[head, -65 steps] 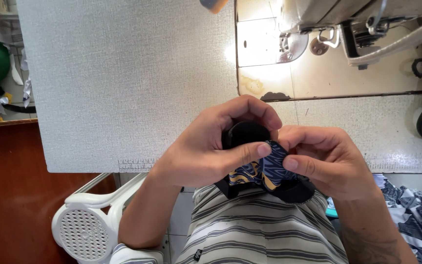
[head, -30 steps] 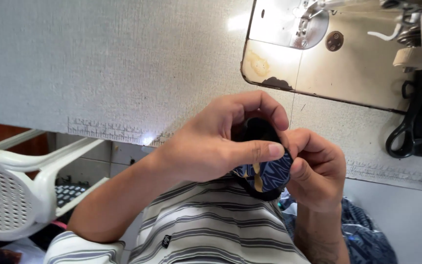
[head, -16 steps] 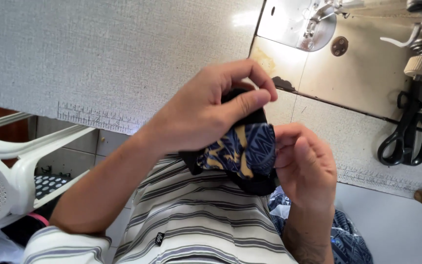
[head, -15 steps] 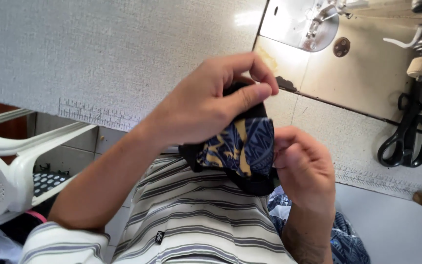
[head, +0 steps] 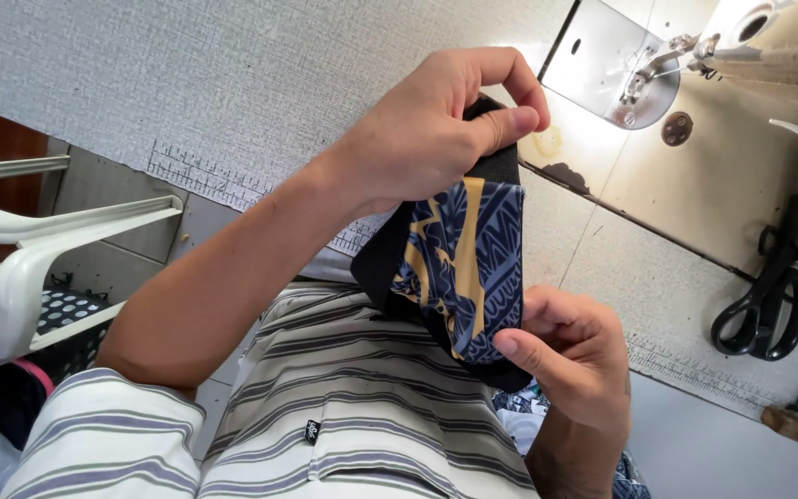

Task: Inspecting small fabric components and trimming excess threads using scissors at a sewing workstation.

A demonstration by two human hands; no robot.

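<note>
While both hands pinch it, the cloth (head: 464,263) hangs stretched before the bench (head: 187,83).
Left hand (head: 436,129) clamps its top edge, right hand (head: 570,356) its bottom.

A big grey table (head: 187,83) holds a white sewing machine (head: 768,46) with a shiny metal plate (head: 602,65). Black scissors (head: 768,305) lie on the table near its edge, just beside the machine.

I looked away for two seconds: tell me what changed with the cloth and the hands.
The left hand rose and the right hand dropped, stretching the bunched navy-and-gold patterned fabric piece with black band out flat between them. Both hands kept their pinching grip; the black scissors stayed on the grey sewing table.
</note>
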